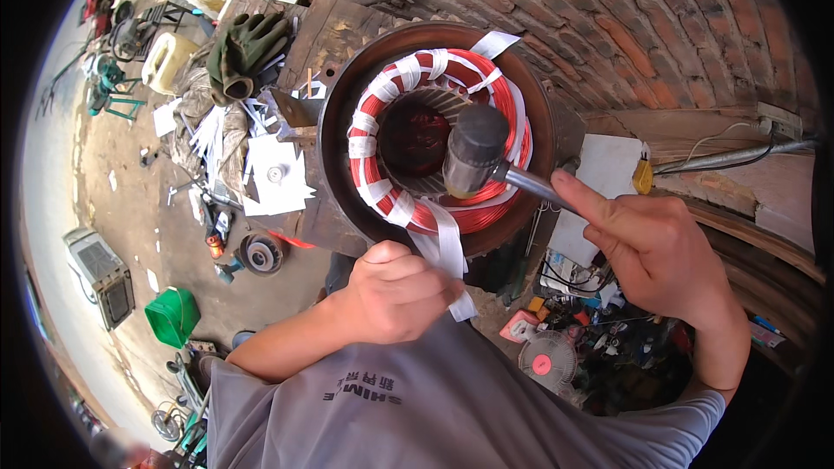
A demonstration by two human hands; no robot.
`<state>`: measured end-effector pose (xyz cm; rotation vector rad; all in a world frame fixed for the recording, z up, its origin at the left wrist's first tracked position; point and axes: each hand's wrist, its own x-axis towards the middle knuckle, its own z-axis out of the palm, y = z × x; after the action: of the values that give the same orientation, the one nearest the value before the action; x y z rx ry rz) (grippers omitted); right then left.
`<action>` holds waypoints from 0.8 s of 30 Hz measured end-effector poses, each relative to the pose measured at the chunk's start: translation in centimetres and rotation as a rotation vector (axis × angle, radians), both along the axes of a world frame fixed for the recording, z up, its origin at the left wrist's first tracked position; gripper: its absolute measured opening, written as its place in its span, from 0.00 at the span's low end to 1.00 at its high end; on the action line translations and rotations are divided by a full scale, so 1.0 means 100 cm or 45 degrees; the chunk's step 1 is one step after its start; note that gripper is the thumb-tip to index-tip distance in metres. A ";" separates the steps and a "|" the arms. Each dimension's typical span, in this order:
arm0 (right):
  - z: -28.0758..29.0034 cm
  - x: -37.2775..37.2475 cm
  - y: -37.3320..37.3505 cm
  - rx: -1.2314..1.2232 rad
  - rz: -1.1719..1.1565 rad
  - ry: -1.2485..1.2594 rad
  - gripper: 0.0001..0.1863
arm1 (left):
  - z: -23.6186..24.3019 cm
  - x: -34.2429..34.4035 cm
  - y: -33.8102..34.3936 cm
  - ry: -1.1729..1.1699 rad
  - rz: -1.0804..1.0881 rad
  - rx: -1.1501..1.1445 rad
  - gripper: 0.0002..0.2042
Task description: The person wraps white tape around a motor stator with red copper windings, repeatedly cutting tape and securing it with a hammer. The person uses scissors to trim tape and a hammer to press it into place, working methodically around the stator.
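Note:
In front of me stands a round metal motor stator with a ring of red copper windings inside it. White tape is wrapped in bands around the ring's left side and top; more red wire shows bare at the lower right. My left hand is closed at the near rim on a loose strip of white tape that hangs from the windings. My right hand grips the handle of a black-headed mallet. Its head is over the right part of the ring, hiding some wire; whether it touches cannot be told.
A brick wall rises behind the wooden bench. Dark green gloves and white paper lie to the left. On the floor are a green bucket and a drill. A fan and clutter sit at lower right.

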<state>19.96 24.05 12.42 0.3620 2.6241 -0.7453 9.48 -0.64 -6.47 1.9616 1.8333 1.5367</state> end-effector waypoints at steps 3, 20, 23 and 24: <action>-0.005 0.037 -0.001 0.186 0.040 0.244 0.34 | 0.001 0.005 0.000 -0.001 0.057 0.015 0.07; -0.071 0.104 -0.019 0.374 0.018 0.817 0.33 | 0.005 0.006 0.001 -0.015 0.051 -0.044 0.06; -0.084 0.116 -0.020 0.444 0.064 0.755 0.31 | 0.004 0.008 0.000 -0.030 0.047 -0.073 0.07; -0.093 0.123 -0.019 0.498 0.105 0.637 0.31 | 0.005 0.008 0.001 -0.019 0.042 -0.082 0.07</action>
<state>32.28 22.13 3.12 0.1841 3.2414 -0.3146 10.27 -0.55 -6.00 1.8968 1.8933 1.4772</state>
